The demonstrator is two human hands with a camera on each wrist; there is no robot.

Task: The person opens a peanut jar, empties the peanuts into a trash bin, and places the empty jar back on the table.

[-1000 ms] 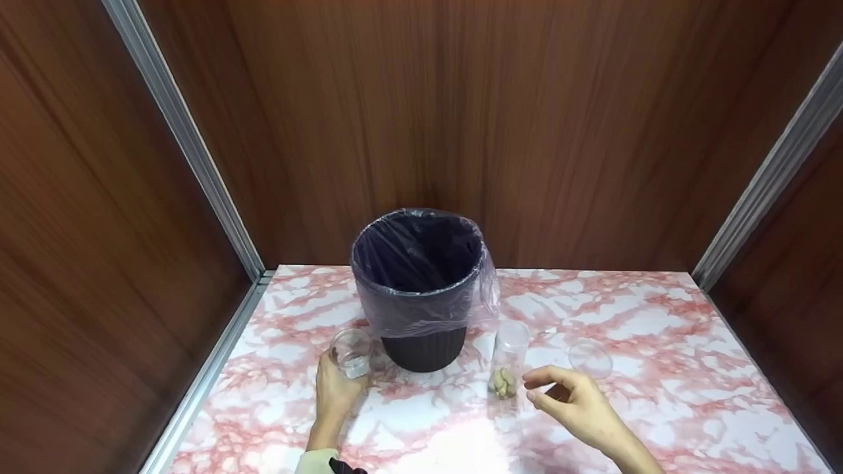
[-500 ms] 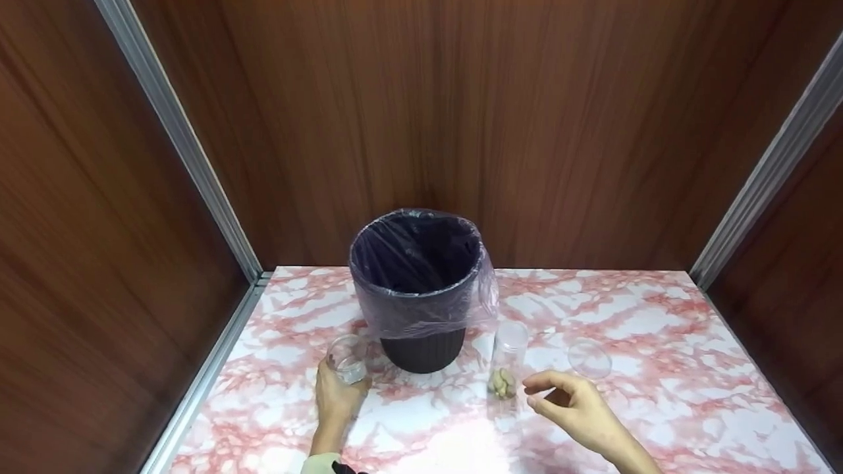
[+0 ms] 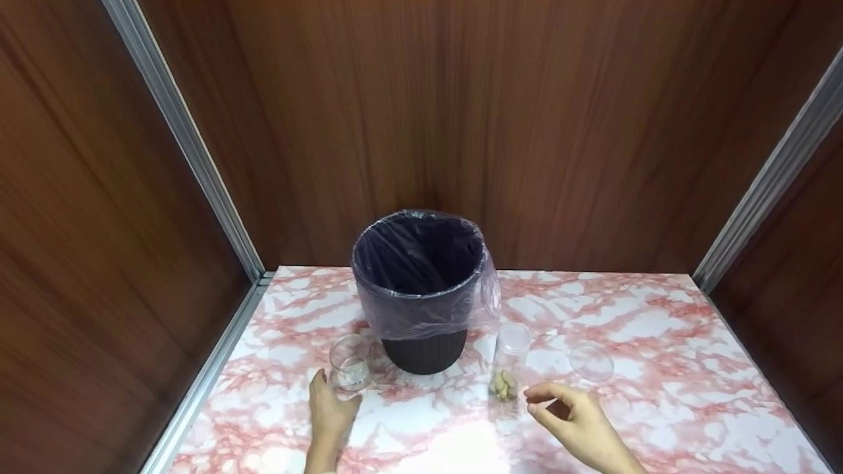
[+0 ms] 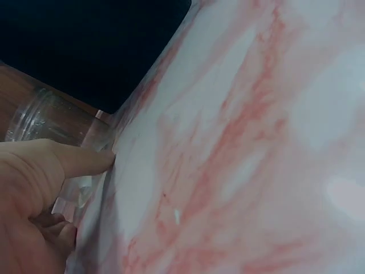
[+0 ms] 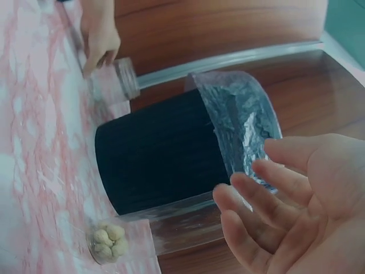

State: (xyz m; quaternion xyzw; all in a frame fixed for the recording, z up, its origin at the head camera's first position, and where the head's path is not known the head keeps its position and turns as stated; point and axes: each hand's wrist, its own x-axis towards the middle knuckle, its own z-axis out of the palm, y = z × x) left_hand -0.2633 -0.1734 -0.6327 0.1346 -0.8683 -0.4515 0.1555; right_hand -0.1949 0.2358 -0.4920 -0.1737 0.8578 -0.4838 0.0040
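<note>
A small clear jar [image 3: 351, 362] stands on the table, left of the bin's base. My left hand [image 3: 332, 409] lies just on its near side, thumb and fingers spread apart; in the left wrist view the clear jar [image 4: 54, 117] shows beyond the thumb. On the right stands a tall clear container [image 3: 512, 349] with several pale yellowish lumps [image 3: 504, 385] at its bottom. My right hand [image 3: 583, 421] hovers close to it, fingers loosely bent and holding nothing. The right wrist view shows these fingers [image 5: 251, 194] relaxed and apart.
A black bin [image 3: 425, 349] with a thin purplish liner [image 3: 421, 322] over its rim stands between the two containers. Flat on the pink-and-white table [image 3: 632, 421] lies a round clear lid [image 3: 591, 361]. Brown wood-look walls [image 3: 316, 131] enclose the back and sides.
My left hand has let go of the clear jar and drawn back slightly toward me; the jar stays standing. The right hand has dropped slightly nearer me, its finger pose nearly the same.
</note>
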